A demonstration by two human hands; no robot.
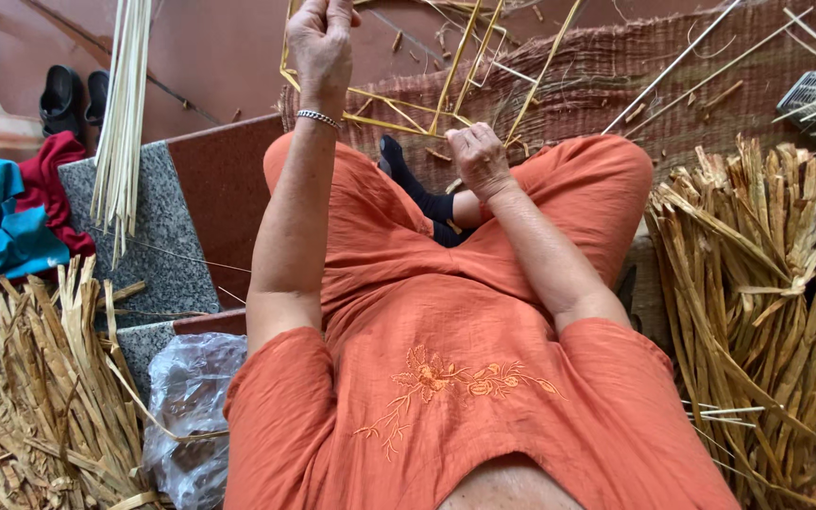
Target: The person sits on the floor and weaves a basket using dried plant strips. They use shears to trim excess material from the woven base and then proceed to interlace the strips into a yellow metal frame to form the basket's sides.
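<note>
I sit on the floor in orange clothes. My left hand (321, 38) is raised at the top of the view, fingers pinched on the upper end of a thin yellow cane strip (285, 57). My right hand (479, 156) rests lower by my knee, fingers closed on the crossing point of several yellow cane strips (455, 66) that fan upward. The strips form a loose frame over a woven straw mat (616, 66). A silver bracelet (318, 117) circles my left wrist. A dark-socked foot (413, 184) shows between my knees.
Piles of dried flat leaves lie at the right (767, 283) and lower left (40, 397). A bundle of pale cane sticks (123, 123) hangs over a granite slab (158, 236). Blue and red cloths (11, 222), black sandals (73, 94) and a clear plastic bag (191, 406) sit left.
</note>
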